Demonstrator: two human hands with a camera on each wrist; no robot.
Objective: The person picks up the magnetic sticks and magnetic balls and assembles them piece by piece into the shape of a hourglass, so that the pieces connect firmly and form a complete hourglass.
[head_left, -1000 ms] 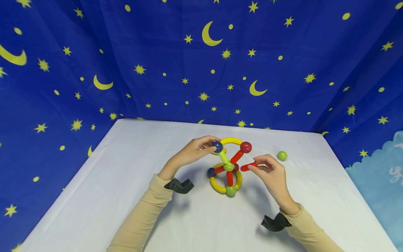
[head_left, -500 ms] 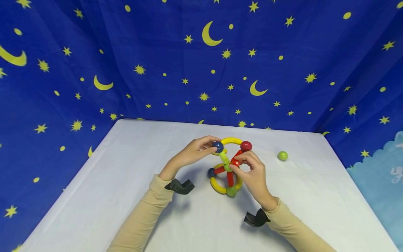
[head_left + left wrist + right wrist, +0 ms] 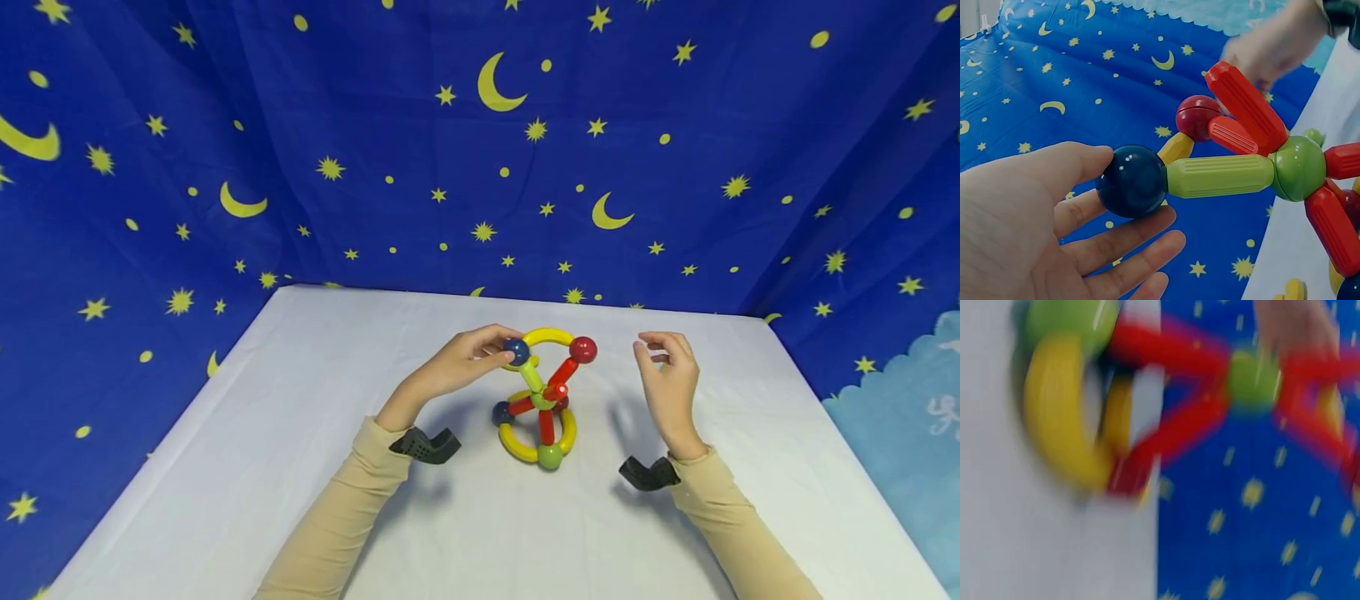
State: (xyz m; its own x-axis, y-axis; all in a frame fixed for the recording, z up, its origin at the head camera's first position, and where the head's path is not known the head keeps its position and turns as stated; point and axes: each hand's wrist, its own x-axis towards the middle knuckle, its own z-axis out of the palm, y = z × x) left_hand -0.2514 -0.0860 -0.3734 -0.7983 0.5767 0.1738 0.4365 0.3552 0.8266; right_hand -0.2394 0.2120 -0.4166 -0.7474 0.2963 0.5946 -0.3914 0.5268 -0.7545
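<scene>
A magnetic ball-and-rod model stands on the white tabletop, its central green ball [image 3: 1297, 169] joined to several red rods and a light-green rod [image 3: 1219, 175]. My left hand [image 3: 453, 358] pinches the upper dark-blue ball [image 3: 1132, 181] between thumb and fingers. One red rod [image 3: 555, 392] juts from the central ball, its end towards the head camera. To the right of the model, apart from it, hovers my right hand [image 3: 669, 383], fingers loosely bent with nothing visible between them. The right wrist view is blurred.
Curved yellow rods [image 3: 516, 443] form the model's lower ring, with a green ball [image 3: 550, 456] at the front. A white cloth [image 3: 450, 533] covers the table. Behind it hangs a blue star-patterned curtain [image 3: 420, 133].
The right hand brought a red rod to the central ball, let it go there, then moved away right. It now covers where the loose green ball lay. The left hand kept its hold.
</scene>
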